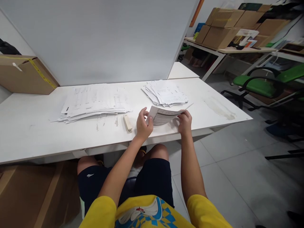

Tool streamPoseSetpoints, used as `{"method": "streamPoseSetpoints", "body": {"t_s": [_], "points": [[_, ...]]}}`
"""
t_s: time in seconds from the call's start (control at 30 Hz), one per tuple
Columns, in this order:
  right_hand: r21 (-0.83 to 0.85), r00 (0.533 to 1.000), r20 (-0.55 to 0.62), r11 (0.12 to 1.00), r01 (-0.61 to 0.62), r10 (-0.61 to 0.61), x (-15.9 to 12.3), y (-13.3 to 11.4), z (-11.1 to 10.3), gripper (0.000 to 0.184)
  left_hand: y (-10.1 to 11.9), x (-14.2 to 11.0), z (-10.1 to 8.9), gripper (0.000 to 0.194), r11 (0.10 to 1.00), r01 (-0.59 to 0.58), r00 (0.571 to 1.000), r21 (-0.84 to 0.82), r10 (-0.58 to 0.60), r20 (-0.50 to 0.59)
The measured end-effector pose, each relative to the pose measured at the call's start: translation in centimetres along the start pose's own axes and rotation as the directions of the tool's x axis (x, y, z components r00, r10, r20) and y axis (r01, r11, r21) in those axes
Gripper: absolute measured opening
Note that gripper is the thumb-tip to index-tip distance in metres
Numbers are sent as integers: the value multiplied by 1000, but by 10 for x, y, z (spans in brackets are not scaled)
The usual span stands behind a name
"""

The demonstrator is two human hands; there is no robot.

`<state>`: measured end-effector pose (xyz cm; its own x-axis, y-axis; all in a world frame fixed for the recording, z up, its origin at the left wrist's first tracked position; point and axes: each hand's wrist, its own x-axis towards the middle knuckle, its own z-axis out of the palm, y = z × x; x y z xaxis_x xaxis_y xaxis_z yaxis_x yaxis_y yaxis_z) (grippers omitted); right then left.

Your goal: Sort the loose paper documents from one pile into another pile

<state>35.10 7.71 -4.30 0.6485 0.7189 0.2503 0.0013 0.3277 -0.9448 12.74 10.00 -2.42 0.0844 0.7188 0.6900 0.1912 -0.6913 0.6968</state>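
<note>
Holding the paper (165, 117) by both ends calls for a light, even touch. It is up in front of the person, tilted and bowed, over the near part of the desk (71, 139), its printed face turned toward the body. The left hand (144, 125) has the left end loosely between thumb and fingers, the thumb lying along the edge and the fingertips partly spread. The right hand (185, 123) is curled closed on the right end, though its fingertips are partly hidden, so how firmly it pinches I cannot tell. A thin corner sticks out past that hand, which suggests more than one sheet; the count is unclear.

To handle this well, I would draw the two ends gently apart until the bow flattens, without pulling hard enough to crease or tear. Loose edges are best evened by tapping the lower side on the desk, with both grips slack enough for sheets to slide. Work clear of the right pile (167, 91), just beyond the paper, as a sleeve or knuckle could scatter it. The stapler (127, 123) lies just beside the left hand, near the left pile (92, 99), within easy reach
</note>
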Motion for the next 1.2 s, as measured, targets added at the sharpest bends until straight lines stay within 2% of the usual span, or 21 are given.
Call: {"method": "streamPoseSetpoints", "body": {"t_s": [0.1,0.2,0.27,0.37,0.43,0.47,0.53,0.57,0.6,0.67,0.7,0.77,0.9,1.0,1.2], "points": [[-22,1000,-15,1000,-15,14,1,-1,3,15,0,-1,3,49,999,40,998,8,-40,39],[8,998,-57,1000,-18,18,-2,-7,6,21,8,-7,2,55,1000,-6,999,-18,5,-33],[24,997,-6,997,-79,79,-10,-14,3,24,19,-15,-10,61,997,-49,997,-66,45,-62],[-20,956,145,966,-257,257,-39,-24,-7,34,31,-23,-54,68,993,-51,997,-104,45,-59],[-47,908,192,928,-369,371,-67,-28,-13,40,28,-21,-94,58,999,-32,997,-35,29,-73],[-49,884,207,907,-418,419,-82,-28,-14,42,23,-17,-113,52,999,-18,999,47,19,-34],[-61,831,255,866,-496,494,-109,-29,-11,45,8,-6,-143,50,970,-8,991,243,-25,131],[-70,812,275,853,-517,514,-119,-28,-8,45,-1,0,-153,51,948,-33,966,316,-51,253],[-77,804,284,848,-525,523,-127,-28,-3,46,-9,4,-159,53,928,-66,921,368,-85,379],[-88,814,267,854,-512,516,-136,-28,5,44,-20,8,-163,60,896,-121,806,426,-162,569],[-94,823,252,860,-502,508,-138,-28,8,42,-23,8,-162,64,884,-138,758,446,-195,622],[-103,836,223,865,-490,501,-138,-27,12,40,-25,6,-158,68,862,-161,713,481,-236,660],[-89,855,164,870,-485,493,-136,-23,10,41,-22,1,-153,61,832,-220,718,508,-214,662],[-39,865,171,880,-473,472,-137,-21,5,43,-22,0,-152,57,823,-232,725,518,-208,656],[-2,841,215,862,-508,496,-142,-19,-6,41,-21,-1,-151,60,854,-181,724,487,-220,654]]}}
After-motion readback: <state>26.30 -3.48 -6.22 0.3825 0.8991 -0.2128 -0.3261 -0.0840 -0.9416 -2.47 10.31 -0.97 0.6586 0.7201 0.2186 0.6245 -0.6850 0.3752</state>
